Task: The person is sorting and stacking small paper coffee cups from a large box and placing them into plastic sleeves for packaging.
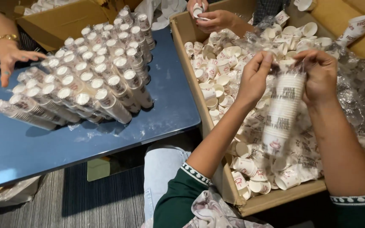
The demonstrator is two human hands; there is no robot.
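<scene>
A sleeve of stacked paper cups (283, 110) is gripped at its top by the left hand (254, 78) and right hand (320, 76) above a cardboard box (182, 46) of loose cups (216, 71); many wrapped sleeves (85, 84) are already piled on the table (165, 105).

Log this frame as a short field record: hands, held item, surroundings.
left hand: pinches the top of the wrapper on the stack of paper cups
right hand: grips the same top from the other side
stack: upright, in clear film, held over the cardboard box
box contents: loose paper cups and clear film
blue table: wrapped cup stacks piled lying down
other people: hand at the pile; hands at the box's far end, holding a cup
</scene>
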